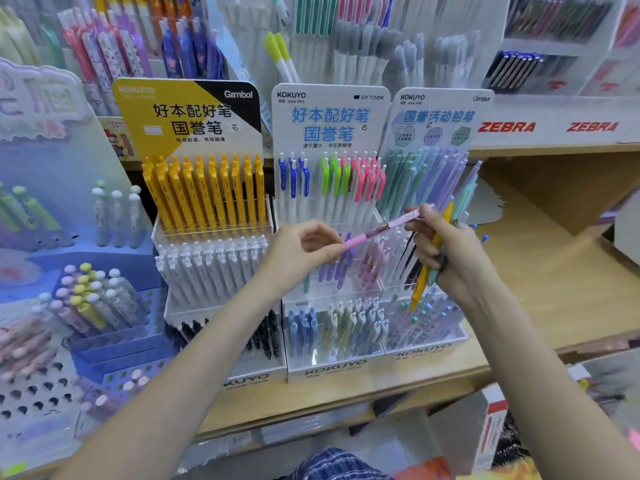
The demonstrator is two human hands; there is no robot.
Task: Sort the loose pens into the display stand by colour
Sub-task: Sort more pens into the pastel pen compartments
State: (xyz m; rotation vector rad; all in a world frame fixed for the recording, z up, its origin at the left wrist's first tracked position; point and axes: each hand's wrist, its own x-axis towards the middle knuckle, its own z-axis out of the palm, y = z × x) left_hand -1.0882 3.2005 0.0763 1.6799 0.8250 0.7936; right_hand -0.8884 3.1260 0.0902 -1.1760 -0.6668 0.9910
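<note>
— Pink is the colour of the pen (377, 231) we hold between both hands. Confirm the grip on each side.

— Our left hand (304, 245) pinches the lower end of the pink pen between thumb and curled fingers. Our right hand (446, 247) pinches its upper end with the fingertips, and the same hand is curled round a bundle of loose pens (434, 258): a yellow one, a mint one and at least one dark one, all pointing down and to the left.

— Position of the pink pen?

— It lies slanted, higher on the right, in the air in front of the middle tiers of the display stand (349, 367).

— What do we see beyond the hands?

— Three stands marked KOKUYO sit side by side on a wooden shelf (554, 271). On the left one, yellow pens (207, 192) fill the top row, white ones the row beneath. The centre one carries blue, green and pink clips at the top. On the right one stand pastel pens (429, 174) in mint, blue and lilac. Farther back, a white strip reads ZEBRA (507, 127).
</note>
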